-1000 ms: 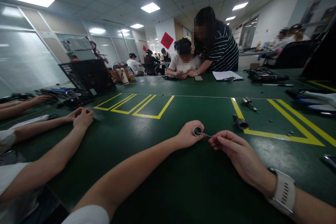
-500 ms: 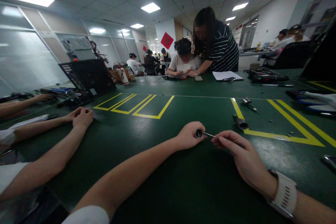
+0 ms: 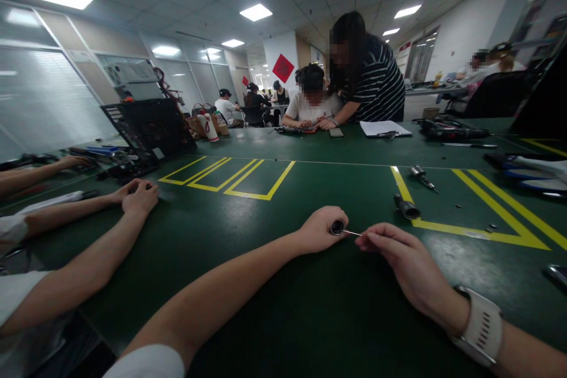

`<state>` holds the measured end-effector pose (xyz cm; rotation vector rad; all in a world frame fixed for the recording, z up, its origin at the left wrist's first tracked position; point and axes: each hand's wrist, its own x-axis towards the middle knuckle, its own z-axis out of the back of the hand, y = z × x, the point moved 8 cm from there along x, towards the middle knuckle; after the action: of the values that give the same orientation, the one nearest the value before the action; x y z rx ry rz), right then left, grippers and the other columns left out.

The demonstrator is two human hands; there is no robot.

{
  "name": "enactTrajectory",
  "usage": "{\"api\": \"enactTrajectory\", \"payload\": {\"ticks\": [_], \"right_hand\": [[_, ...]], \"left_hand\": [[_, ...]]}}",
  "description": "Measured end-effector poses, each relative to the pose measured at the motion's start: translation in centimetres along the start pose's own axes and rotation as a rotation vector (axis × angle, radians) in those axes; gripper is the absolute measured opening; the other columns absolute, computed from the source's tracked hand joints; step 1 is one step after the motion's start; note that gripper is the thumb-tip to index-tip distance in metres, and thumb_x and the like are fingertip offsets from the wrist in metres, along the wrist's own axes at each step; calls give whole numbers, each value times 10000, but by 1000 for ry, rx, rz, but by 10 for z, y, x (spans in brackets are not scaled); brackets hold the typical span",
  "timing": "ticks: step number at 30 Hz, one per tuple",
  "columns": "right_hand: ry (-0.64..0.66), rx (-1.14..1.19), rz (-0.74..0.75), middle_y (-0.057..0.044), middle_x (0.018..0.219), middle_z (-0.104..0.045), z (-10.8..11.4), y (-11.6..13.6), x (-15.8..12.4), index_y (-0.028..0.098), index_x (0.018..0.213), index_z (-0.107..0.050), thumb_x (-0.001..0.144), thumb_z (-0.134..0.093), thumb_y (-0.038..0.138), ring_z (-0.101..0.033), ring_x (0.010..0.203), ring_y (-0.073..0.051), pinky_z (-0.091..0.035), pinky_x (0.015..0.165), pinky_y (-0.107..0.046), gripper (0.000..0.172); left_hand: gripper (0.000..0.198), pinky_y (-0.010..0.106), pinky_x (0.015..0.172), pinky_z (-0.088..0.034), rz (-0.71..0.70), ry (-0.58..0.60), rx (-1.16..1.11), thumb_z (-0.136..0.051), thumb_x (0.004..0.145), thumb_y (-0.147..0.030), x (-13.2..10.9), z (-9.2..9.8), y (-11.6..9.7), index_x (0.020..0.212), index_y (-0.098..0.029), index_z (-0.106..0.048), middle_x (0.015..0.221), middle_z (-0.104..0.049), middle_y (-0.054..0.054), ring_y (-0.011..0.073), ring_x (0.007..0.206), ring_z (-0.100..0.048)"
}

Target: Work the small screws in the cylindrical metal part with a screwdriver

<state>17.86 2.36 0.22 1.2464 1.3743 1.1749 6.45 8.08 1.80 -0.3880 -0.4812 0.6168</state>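
Observation:
My left hand [image 3: 319,228] is closed around a dark, round, hollow metal part [image 3: 336,227], its open end turned towards me. A thin metal rod [image 3: 353,233] is pinched between the fingertips of my right hand [image 3: 398,248]. The rod's far end reaches the rim of the round part; I cannot tell whether it goes inside. Right of my hands, a dark cylindrical housing [image 3: 406,207] lies on its side at the yellow tape. Behind it lies a silvery metal piece with a pointed shaft [image 3: 423,178]. Small metal bits [image 3: 491,228] lie near the tape.
The green table [image 3: 248,283] carries yellow tape outlines [image 3: 248,195]. At left rest another person's hands [image 3: 140,196], beside an open computer case [image 3: 148,130]. Across the table two people lean over work near a phone [image 3: 336,132] and paper [image 3: 384,128]. Blue-and-white tools [image 3: 531,171] lie right.
My right hand has shifted slightly left and down with the rod, whose tip stays at the round part. The left hand keeps its hold.

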Motion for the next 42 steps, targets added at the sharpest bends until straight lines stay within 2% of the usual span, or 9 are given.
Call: {"api": "enactTrajectory", "payload": {"ticks": [2, 5, 10, 16, 19, 24, 27, 34, 42], "right_hand": [[27, 127, -47, -65, 818, -672, -4, -4, 1, 184, 744, -655, 707, -646, 366, -611, 809, -222, -454, 787, -393, 186], [60, 188, -57, -55, 832, -669, -8, -4, 0, 189, 765, -659, 707, -666, 360, -610, 826, -210, -451, 789, -376, 181], [19, 111, 7, -49, 851, -667, -3, -2, -1, 193, 779, -660, 728, -649, 373, -596, 831, -203, -436, 785, -365, 187], [-14, 11, 43, -53, 843, -666, -3, 1, -3, 190, 774, -657, 724, -647, 394, -597, 826, -214, -441, 761, -370, 210], [-9, 33, 52, -58, 840, -669, -3, 2, -3, 188, 773, -658, 725, -645, 389, -597, 816, -217, -445, 754, -374, 206], [-53, 115, 80, -55, 791, -663, 5, 1, -1, 189, 753, -656, 737, -639, 348, -590, 773, -208, -447, 733, -365, 161], [-81, 192, 86, -51, 770, -662, 9, -1, 0, 192, 747, -654, 738, -642, 325, -588, 755, -202, -452, 718, -356, 134], [-128, 386, 38, -42, 715, -644, 19, -6, 5, 195, 707, -662, 723, -634, 272, -566, 707, -183, -448, 654, -322, 83], [-242, 577, -124, -23, 653, -613, 26, -18, 11, 190, 619, -659, 706, -612, 219, -557, 656, -148, -452, 605, -263, 103]], "left_hand": [[159, 247, 673, -405, 21, -30, -66, -603, 763, -273, 0, 2, 4, 725, -155, -504, 732, -515, -4, 119, 697, -485], [197, 234, 639, -404, 63, -73, -143, -605, 761, -309, 0, 4, 9, 715, -150, -498, 721, -507, -6, 109, 673, -474], [222, 226, 621, -399, 100, -113, -179, -624, 744, -328, -1, 6, 12, 712, -149, -495, 714, -492, -16, 100, 658, -461], [177, 223, 616, -394, 105, -117, -155, -629, 730, -270, -1, 5, 12, 707, -150, -501, 710, -496, -18, 98, 650, -460], [188, 219, 597, -389, 111, -108, -178, -629, 731, -295, -1, 4, 12, 720, -149, -510, 707, -499, -19, 94, 639, -461], [334, 213, 560, -365, 140, -139, -218, -667, 685, -436, -3, 8, 11, 708, -151, -495, 689, -477, -29, 90, 618, -446], [324, 218, 566, -360, 151, -133, -201, -625, 727, -450, -3, 9, 11, 721, -153, -497, 687, -467, -30, 92, 625, -441], [182, 240, 641, -382, 125, -123, -234, -514, 833, -313, -2, 8, 11, 766, -144, -530, 733, -490, -9, 110, 687, -462], [229, 245, 655, -382, 130, -74, -212, -390, 892, -282, -1, 6, 9, 741, -150, -500, 711, -469, -5, 120, 699, -457]]}}
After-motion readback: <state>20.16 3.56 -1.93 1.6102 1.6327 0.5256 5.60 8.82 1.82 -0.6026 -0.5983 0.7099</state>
